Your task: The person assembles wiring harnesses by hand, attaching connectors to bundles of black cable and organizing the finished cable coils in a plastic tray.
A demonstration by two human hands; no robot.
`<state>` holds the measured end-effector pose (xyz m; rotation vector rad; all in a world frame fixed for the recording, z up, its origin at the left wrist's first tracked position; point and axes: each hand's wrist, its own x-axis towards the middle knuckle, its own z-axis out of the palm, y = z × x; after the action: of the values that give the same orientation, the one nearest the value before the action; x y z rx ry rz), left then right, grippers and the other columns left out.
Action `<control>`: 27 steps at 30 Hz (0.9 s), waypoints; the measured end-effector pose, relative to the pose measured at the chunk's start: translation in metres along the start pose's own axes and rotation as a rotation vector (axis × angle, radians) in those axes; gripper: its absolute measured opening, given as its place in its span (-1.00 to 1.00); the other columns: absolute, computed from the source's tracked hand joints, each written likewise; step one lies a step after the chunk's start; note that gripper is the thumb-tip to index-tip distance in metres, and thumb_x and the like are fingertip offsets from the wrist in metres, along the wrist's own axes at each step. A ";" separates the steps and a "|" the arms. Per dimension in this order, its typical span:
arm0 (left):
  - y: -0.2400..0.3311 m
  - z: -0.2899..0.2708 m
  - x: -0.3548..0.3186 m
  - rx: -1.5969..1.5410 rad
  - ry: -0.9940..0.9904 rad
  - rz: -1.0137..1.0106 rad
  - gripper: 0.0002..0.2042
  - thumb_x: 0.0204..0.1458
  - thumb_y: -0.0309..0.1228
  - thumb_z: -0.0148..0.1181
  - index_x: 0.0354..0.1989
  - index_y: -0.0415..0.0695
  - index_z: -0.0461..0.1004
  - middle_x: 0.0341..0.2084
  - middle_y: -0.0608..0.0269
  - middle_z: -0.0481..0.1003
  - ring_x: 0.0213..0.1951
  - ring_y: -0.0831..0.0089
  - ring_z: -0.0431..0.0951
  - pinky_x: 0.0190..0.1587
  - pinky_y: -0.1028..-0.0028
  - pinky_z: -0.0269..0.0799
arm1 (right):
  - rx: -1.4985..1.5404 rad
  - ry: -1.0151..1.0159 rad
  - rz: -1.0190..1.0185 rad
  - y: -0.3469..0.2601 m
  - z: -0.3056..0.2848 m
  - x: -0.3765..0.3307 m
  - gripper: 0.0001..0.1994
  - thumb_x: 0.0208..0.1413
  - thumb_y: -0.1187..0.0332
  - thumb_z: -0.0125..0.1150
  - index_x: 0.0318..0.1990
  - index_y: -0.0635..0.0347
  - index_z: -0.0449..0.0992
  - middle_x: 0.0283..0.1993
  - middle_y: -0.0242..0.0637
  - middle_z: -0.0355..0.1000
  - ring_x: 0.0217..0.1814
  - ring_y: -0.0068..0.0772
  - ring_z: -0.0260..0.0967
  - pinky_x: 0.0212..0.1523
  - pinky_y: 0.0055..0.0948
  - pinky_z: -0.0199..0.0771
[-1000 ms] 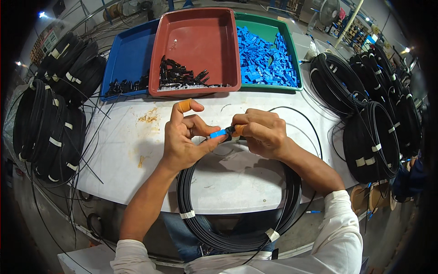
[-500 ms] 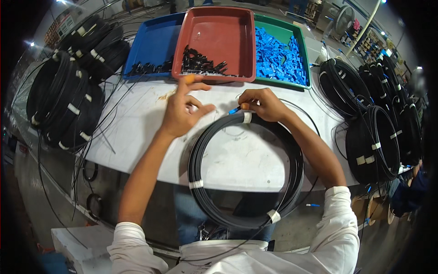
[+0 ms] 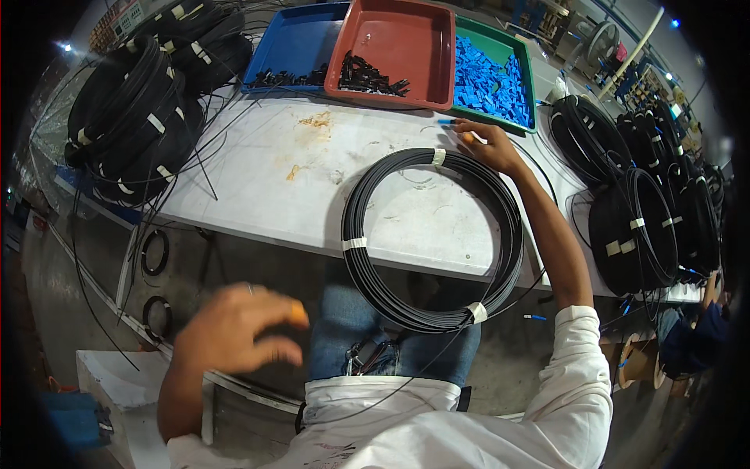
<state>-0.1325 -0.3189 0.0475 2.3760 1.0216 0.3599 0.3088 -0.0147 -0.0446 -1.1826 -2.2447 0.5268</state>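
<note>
A large coil of black cable [image 3: 357,205], bound with white tape, lies partly on the white table and juts over its front edge above my lap. Beyond the coil's far rim is my right hand [image 3: 491,147], with its fingertips at a small blue connector [image 3: 446,121] on a cable end. One of its fingers wears an orange cover. The hand partly hides the cable behind the connector. My left hand [image 3: 238,328], smeared by motion, is off the table to the left of my lap. Its fingers are apart and nothing shows in them; one fingertip has an orange cover.
Blue [image 3: 301,43], red [image 3: 394,39] and green [image 3: 533,102] trays line the table's far side, holding black and blue small parts. Black cable coils stack at the left [image 3: 141,125] and right [image 3: 633,227]. A white box [image 3: 109,375] stands low at the left.
My left hand has swung from above the table down toward me on the left. The right hand has moved the blue connector farther off, toward the trays. The view has shifted too.
</note>
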 end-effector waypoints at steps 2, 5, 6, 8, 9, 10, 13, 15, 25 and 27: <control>0.022 0.022 -0.029 -0.201 -0.208 -0.020 -0.59 0.03 -0.04 0.40 -0.12 -0.10 0.61 -0.24 0.19 0.65 -0.23 0.15 0.66 -0.22 0.31 0.56 | 0.024 0.022 -0.007 -0.009 -0.008 -0.004 -0.70 0.30 0.31 0.23 0.09 0.26 0.59 0.14 -0.12 0.57 0.27 -0.19 0.46 0.32 -0.25 0.36; 0.045 0.027 -0.081 -0.285 -0.471 -0.036 -0.62 0.09 -0.06 0.36 -0.12 -0.12 0.61 -0.25 0.24 0.66 -0.29 0.28 0.68 -0.24 0.32 0.61 | 0.141 0.053 0.078 -0.053 -0.018 -0.017 -0.77 0.28 0.40 0.24 0.03 0.28 0.61 -0.06 -0.14 0.62 -0.01 -0.37 0.58 0.07 -0.34 0.53; 0.049 0.021 -0.101 -0.420 -0.421 -0.112 -0.66 0.15 -0.09 0.31 -0.13 -0.12 0.60 -0.27 0.24 0.65 -0.31 0.34 0.67 -0.27 0.36 0.59 | 0.037 0.044 -0.001 -0.076 -0.021 -0.029 -0.77 0.24 0.44 0.24 0.00 0.29 0.60 -0.12 -0.15 0.62 -0.12 -0.41 0.56 -0.04 -0.37 0.52; 0.055 0.014 -0.140 -0.644 -0.362 -0.269 -0.72 0.26 -0.15 0.22 -0.14 -0.13 0.57 -0.31 0.23 0.64 -0.35 0.47 0.65 -0.33 0.44 0.55 | 0.095 -0.072 -0.067 -0.133 -0.016 -0.071 -0.75 0.16 0.42 0.28 -0.02 0.27 0.60 -0.23 -0.20 0.59 -0.20 -0.37 0.55 -0.19 -0.38 0.47; 0.052 0.029 -0.152 -0.761 -0.227 -0.364 -0.74 0.28 -0.18 0.21 -0.14 -0.15 0.56 -0.33 0.24 0.64 -0.36 0.50 0.64 -0.33 0.46 0.54 | 0.208 -0.210 -0.109 -0.162 -0.011 -0.092 -0.62 0.09 0.28 0.38 0.03 0.25 0.57 -0.22 -0.17 0.58 -0.17 -0.20 0.58 -0.14 -0.31 0.51; 0.043 0.055 -0.156 -0.855 -0.106 -0.456 -0.76 0.29 -0.21 0.19 -0.15 -0.16 0.56 -0.35 0.25 0.64 -0.37 0.53 0.64 -0.32 0.47 0.54 | 0.045 -0.298 -0.144 -0.193 -0.008 -0.124 -0.30 -0.05 -0.02 0.51 0.17 0.22 0.46 -0.19 -0.13 0.58 -0.11 -0.04 0.59 -0.10 -0.20 0.56; 0.008 0.148 -0.159 -0.978 0.328 -0.826 -0.78 0.33 -0.28 0.14 -0.18 -0.21 0.56 -0.41 0.28 0.64 -0.41 0.59 0.60 -0.33 0.50 0.52 | -0.169 -0.492 -0.245 -0.256 0.019 -0.177 0.15 -0.23 -0.31 0.52 0.43 0.18 0.13 -0.10 0.02 0.52 -0.12 0.05 0.58 -0.15 -0.17 0.62; -0.024 0.204 -0.151 -1.019 0.417 -0.995 -0.77 0.31 -0.28 0.17 -0.15 -0.22 0.57 -0.42 0.27 0.64 -0.39 0.59 0.61 -0.31 0.48 0.52 | -0.459 -0.562 -0.332 -0.270 0.044 -0.190 -0.04 -0.06 -0.02 0.49 0.47 0.07 0.12 -0.14 -0.01 0.49 -0.17 -0.05 0.58 -0.30 -0.17 0.61; -0.100 0.258 -0.013 -1.006 0.533 -0.606 -0.63 0.32 -0.16 0.13 0.08 -0.22 0.48 -0.10 0.15 0.63 -0.06 0.49 0.61 -0.04 0.40 0.52 | -0.325 0.001 -0.235 -0.319 0.045 -0.170 -0.17 -0.04 0.51 0.23 0.47 0.02 0.10 -0.45 -0.15 0.45 -0.53 -0.05 0.49 -0.55 -0.13 0.46; -0.086 0.252 0.023 -1.409 0.357 -0.424 -0.49 0.30 -0.05 0.11 0.24 -0.19 0.36 0.14 0.03 0.49 0.18 0.36 0.49 0.12 0.27 0.46 | -0.203 0.146 -0.269 -0.344 0.027 -0.160 -0.16 -0.08 0.53 0.28 0.43 0.04 0.09 -0.40 -0.04 0.51 -0.47 0.09 0.51 -0.47 -0.04 0.48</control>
<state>-0.0591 -0.3437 -0.2083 0.8331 0.8873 0.9517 0.1508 -0.3360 0.0842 -0.9568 -2.3209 0.1062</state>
